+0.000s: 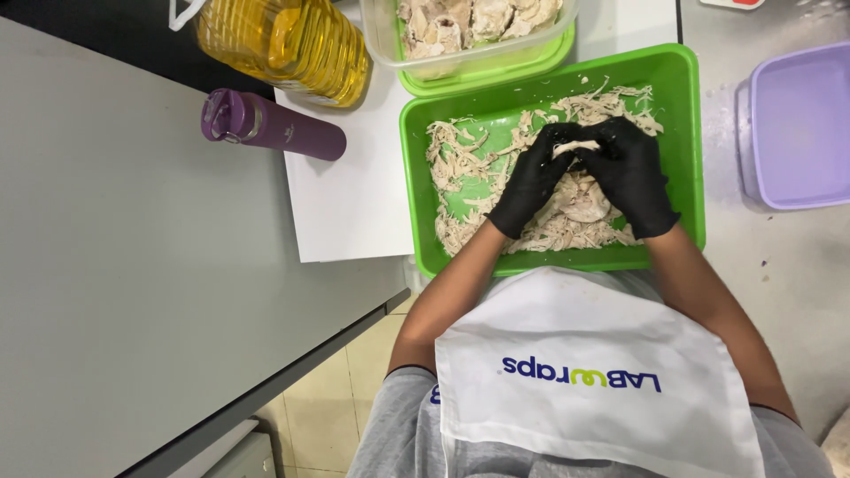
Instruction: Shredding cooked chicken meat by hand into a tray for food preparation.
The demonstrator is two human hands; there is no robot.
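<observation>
A green tray (416, 177) holds shredded pale chicken (460, 155) spread over its floor. Both hands wear black gloves and meet over the tray's middle. My left hand (531, 181) and my right hand (633, 173) pinch the same piece of cooked chicken (575, 146) between their fingertips. A larger unshredded chunk (584, 202) lies just below the hands in the tray.
A clear tub of cooked chicken pieces (469, 26) stands behind the tray on a green lid. A bottle of yellow oil (292, 40) and a purple flask (270, 124) lie at the left. A lilac container (801, 124) sits at the right. A white apron (593, 372) covers my front.
</observation>
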